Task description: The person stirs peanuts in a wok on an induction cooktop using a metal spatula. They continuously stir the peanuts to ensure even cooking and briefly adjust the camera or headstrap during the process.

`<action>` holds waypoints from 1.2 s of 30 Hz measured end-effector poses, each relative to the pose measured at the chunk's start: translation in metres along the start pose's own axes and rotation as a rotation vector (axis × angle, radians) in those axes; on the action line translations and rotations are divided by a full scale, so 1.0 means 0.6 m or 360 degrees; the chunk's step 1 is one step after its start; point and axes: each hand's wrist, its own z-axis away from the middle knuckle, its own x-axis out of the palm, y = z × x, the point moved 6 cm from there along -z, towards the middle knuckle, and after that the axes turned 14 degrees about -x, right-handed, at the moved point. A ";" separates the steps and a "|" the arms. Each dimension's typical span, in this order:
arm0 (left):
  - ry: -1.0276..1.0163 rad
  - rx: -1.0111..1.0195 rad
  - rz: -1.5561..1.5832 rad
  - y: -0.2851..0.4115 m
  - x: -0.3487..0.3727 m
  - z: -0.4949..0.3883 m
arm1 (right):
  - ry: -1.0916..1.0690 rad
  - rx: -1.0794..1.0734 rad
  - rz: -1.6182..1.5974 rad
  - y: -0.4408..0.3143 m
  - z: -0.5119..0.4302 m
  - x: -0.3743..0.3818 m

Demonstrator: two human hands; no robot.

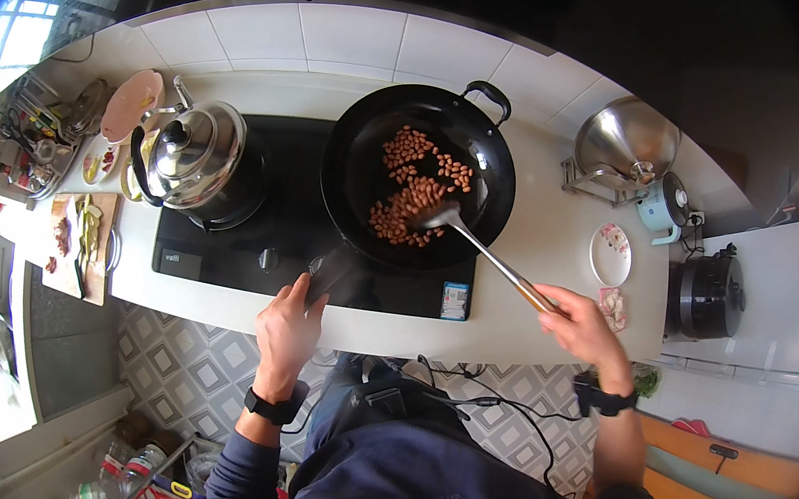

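Note:
A black wok (486,185) stands on the right side of a black glass gas cooktop (302,141). Reddish-brown peanuts (414,198) lie in it in several loose clusters. My right hand (575,321) is closed on the handle of a metal wok spatula (478,243), whose blade rests among the lower peanuts. My left hand (289,332) is at the cooktop's front edge, around the near end of the wok's dark handle (330,272), which looks blurred. The fingers partly hide the cooktop knob beside it.
A steel kettle (201,154) occupies the left burner. Farther left are a cutting board (99,270) with sliced food and a knife, a pink bowl (132,107) and small plates. At right stand a steel bowl (619,137), a floral plate (611,256) and a black cooker (712,295).

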 end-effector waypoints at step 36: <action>-0.0028 -0.0010 -0.0020 -0.001 -0.002 0.002 | 0.0118 -0.0238 -0.0481 0.015 -0.126 0.142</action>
